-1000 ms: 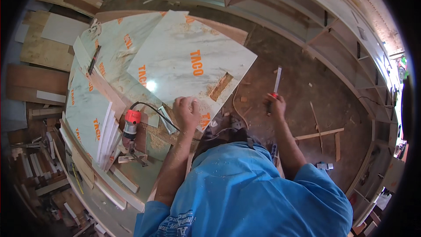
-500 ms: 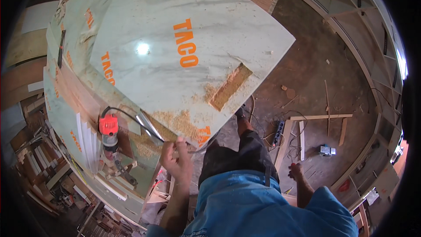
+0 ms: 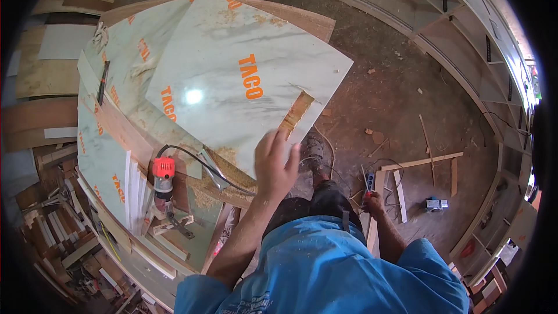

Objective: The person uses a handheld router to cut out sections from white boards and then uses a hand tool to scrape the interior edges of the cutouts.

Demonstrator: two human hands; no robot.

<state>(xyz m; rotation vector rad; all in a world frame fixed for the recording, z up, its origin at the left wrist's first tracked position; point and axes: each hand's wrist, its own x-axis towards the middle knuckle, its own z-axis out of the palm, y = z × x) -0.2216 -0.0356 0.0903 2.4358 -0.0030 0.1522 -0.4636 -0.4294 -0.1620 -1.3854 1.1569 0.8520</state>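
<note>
Brown, dusty floor (image 3: 383, 96) is stretching along the right, with shelving (image 3: 465, 72) curving around its far side and loose boards (image 3: 43, 75) piling up at the left. Several marbled sheets are overlapping across the work surface, and the topmost panel (image 3: 203, 52) is lying flat with one corner pointing right. Near its lower right edge, a narrow recess (image 3: 300, 109) is exposing brown wood.

The left hand (image 3: 275, 166) is hovering over or resting on the panel's near corner; motion blur is keeping me from telling which. Its fingers are bending loosely and gripping nothing visible, the thumb standing apart. Their tips are reaching to the near end of the recess and covering that end from view, while most of the slot is showing just beyond them.

Lower and to the right, well apart from the panel, the right hand (image 3: 374, 202) is closing around a red-handled tool (image 3: 367, 194), its thin blade pointing upward beside a power strip (image 3: 371, 180).

Left of the panel, a red router (image 3: 164, 174) is sitting near some white strips (image 3: 135, 189), its cable (image 3: 203, 166) arching past a metal piece (image 3: 215, 173). Shavings (image 3: 229, 157) are scattering along the panel's lower left edge.
</note>
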